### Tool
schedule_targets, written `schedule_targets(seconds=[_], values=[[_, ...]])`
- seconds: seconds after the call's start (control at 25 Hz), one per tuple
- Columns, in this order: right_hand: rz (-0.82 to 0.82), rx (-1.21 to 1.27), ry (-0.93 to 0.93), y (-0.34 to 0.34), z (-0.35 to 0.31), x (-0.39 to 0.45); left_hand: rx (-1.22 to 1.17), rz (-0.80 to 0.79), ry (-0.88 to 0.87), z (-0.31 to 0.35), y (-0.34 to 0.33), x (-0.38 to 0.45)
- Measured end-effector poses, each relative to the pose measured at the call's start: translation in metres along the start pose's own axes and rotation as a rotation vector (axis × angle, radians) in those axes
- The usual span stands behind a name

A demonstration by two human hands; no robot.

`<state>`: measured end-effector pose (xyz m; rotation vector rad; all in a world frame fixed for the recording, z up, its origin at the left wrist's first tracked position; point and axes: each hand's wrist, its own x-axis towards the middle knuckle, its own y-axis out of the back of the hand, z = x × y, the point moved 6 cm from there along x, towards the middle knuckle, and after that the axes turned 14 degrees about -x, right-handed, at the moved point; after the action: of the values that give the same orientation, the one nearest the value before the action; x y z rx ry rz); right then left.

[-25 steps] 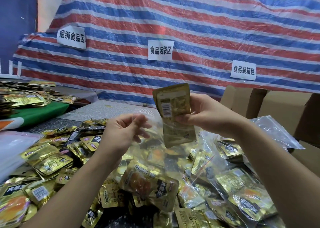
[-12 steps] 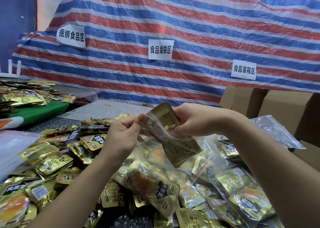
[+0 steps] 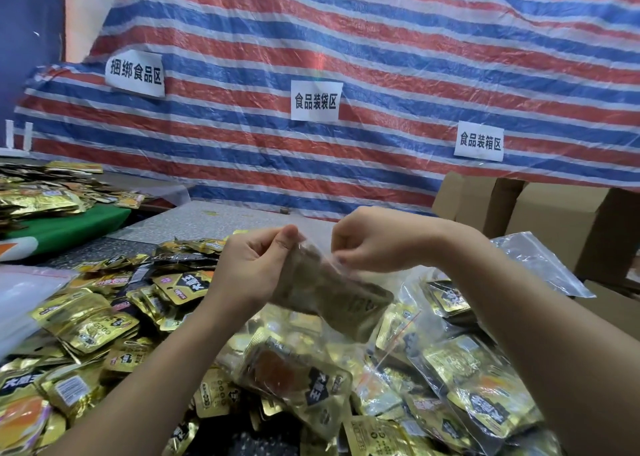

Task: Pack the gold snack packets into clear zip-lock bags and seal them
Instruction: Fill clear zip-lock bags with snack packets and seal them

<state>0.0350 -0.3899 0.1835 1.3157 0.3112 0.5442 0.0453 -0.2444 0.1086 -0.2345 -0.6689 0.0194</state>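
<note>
Above the heap of loose packets, a clear zip-lock bag hangs in mid-air with gold snack packets inside it, their lower corner sagging toward the pile. The left hand pinches the bag's top edge at one end between thumb and curled fingers, while the right hand nips the same edge at the other end, so the mouth is stretched between them. By the look of it, filling of this bag is done and the seal is the step in hand; whether the strip is pressed closed anywhere, I can't tell, since the plastic is blurred and the fingers cover it. How many packets sit inside is hard to count too. Just below and to the right lie filled bags, apparently finished, though their zip lines are mostly lost in glare. To the left spreads a big pile of unpacked gold packets, so plenty is left. Cardboard boxes stand beyond, cut off behind the right forearm.
</note>
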Motion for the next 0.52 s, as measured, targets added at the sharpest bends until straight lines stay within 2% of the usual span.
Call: schedule_targets(seconds=[0.2,0.32,0.52], values=[[0.176,0.209,-0.022,0.031,0.002,-0.015,-0.054,-0.002,-0.058,0.031,-0.008,0.012],[0.255,0.217,0.006,0.046,-0.002,-0.024,-0.079,0.023,-0.056,0.043,-0.009,0.015],[0.285,0.158,0.052,0.051,0.005,-0.032,-0.132,0.048,-0.044,0.047,-0.011,0.013]])
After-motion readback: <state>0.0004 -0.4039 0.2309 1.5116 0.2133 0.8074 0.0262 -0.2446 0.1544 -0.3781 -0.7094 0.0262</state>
